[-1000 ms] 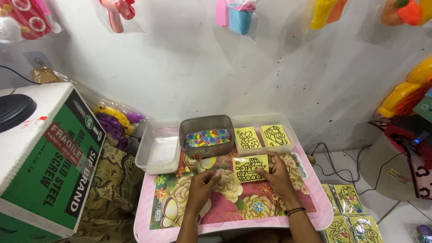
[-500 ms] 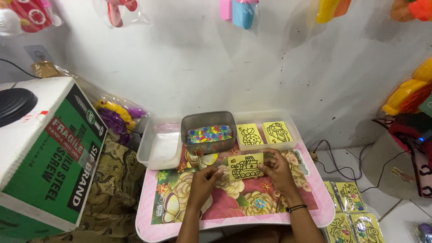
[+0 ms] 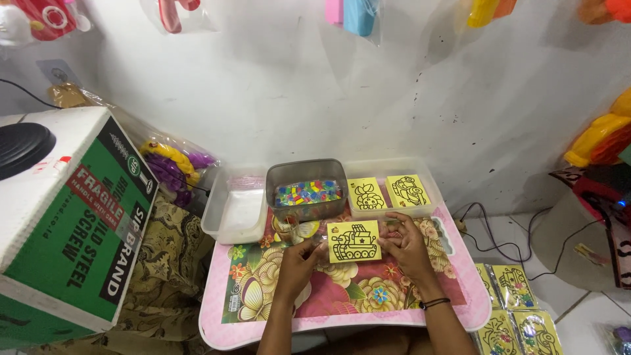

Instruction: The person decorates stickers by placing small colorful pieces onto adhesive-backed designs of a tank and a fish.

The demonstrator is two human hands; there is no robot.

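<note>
Here we hold a yellow card [image 3: 354, 241] over the pink bench [image 3: 453, 299].
Our left hand [image 3: 299, 261] and right hand [image 3: 405, 244] grasp its side edges in their fingers, just before the grey tub [image 3: 306, 190] of coloured bits.

Left of your pink floral table [image 3: 342, 325] stands a green-and-white cardboard box [image 3: 62, 217]; right of it lie clear-wrapped yellow card packets [image 3: 516, 309].

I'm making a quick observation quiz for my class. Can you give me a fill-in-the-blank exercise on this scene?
1. Both hands, left hand and right hand, hold a yellow card showing a line drawing of a ____.
2. The grey tub holds small ____ pieces.
3. The low table has a ____ rim.

Missing words: tank; multicoloured; pink.
</note>
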